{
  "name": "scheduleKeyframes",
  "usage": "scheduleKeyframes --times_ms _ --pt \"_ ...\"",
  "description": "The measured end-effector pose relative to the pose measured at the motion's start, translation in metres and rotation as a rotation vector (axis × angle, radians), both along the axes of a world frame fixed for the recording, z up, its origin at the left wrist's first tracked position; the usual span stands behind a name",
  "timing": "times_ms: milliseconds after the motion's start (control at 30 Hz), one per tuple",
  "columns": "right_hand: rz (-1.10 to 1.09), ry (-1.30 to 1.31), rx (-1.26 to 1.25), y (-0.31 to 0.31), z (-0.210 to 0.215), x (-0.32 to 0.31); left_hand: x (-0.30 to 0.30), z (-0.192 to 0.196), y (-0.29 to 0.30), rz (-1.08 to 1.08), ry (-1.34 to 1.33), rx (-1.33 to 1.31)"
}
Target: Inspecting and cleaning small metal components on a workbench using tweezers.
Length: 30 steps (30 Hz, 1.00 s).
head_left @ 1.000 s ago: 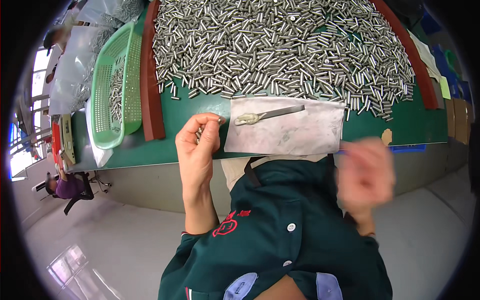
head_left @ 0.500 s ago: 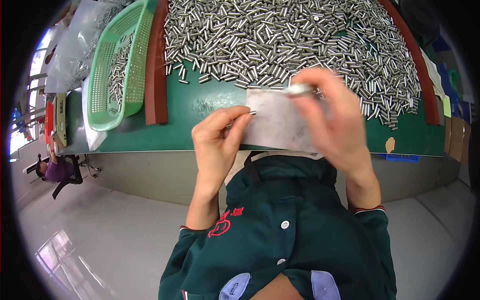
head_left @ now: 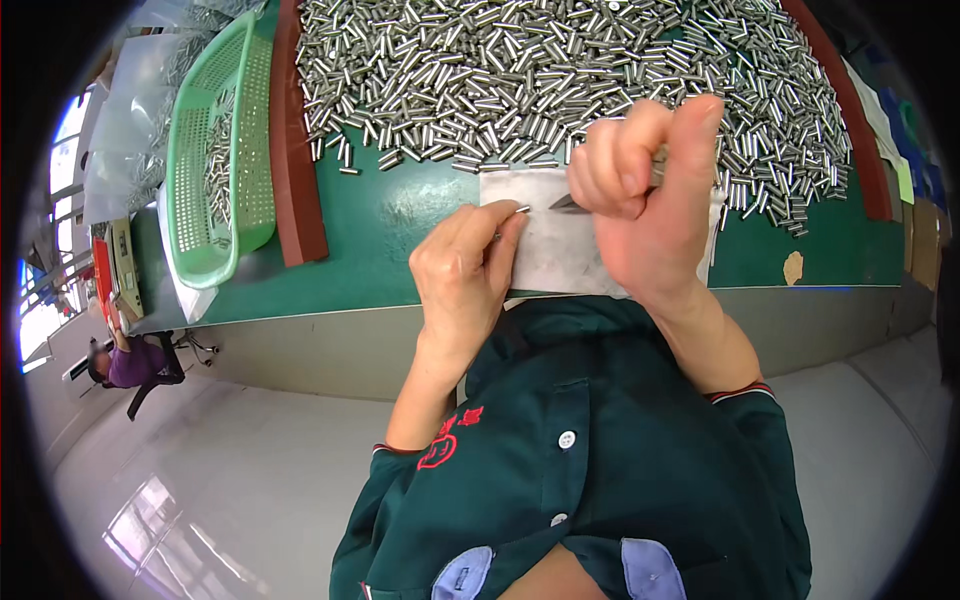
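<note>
My left hand (head_left: 462,262) pinches a small shiny metal pin (head_left: 523,209) between thumb and fingertip, just above a pale, stained sheet (head_left: 560,245) at the table's near edge. To its right, my right hand (head_left: 655,200) is closed with the thumb raised, gripping a tool with a dark pointed tip (head_left: 568,203). That tip points toward the pin, a short gap away from it. The tool's handle is hidden in the fist, so its kind cannot be told. Beyond both hands, a great heap of similar metal pins (head_left: 480,80) covers the green table (head_left: 370,240).
Red-brown strips (head_left: 296,180) border the pins left and right. A green perforated basket (head_left: 255,190) holding more pins stands at the left, beside clear plastic bags (head_left: 125,130). A tan scrap (head_left: 793,268) lies at the near right. Another person in purple (head_left: 138,362) sits far left.
My right hand has turned, thumb now up, and the tool's dark tip shows toward the pin. My left hand, still pinching the pin, sits slightly further right. The whole view has shifted a little.
</note>
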State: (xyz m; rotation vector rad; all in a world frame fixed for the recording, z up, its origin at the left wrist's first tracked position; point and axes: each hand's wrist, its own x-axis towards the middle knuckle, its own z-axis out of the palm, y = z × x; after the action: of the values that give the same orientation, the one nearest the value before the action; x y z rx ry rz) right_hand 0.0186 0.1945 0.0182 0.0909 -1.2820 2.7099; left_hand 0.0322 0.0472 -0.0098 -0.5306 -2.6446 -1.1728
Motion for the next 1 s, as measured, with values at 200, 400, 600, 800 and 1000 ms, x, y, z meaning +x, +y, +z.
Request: scheduleKeyframes --times_ms 200,400,600,800,1000 --pt "0.011 -0.069 0.034 -0.003 0.003 -0.004 -0.001 -0.002 -0.001 0.012 0.013 -0.031" --pt "-0.048 -0.009 0.302 -0.008 0.002 0.001 0.0 0.0 0.0 0.026 -0.008 -0.043" --pt "0.123 0.05 0.147 0.004 -0.008 -0.003 0.0 -0.002 0.0 0.019 -0.006 -0.027" --pt "0.103 0.016 -0.146 -0.004 -0.009 -0.005 0.0 -0.002 -0.001 0.022 0.016 -0.043" --pt "0.004 -0.121 -0.133 -0.009 -0.006 -0.008 -0.001 -0.002 -0.001 0.008 0.035 -0.057"
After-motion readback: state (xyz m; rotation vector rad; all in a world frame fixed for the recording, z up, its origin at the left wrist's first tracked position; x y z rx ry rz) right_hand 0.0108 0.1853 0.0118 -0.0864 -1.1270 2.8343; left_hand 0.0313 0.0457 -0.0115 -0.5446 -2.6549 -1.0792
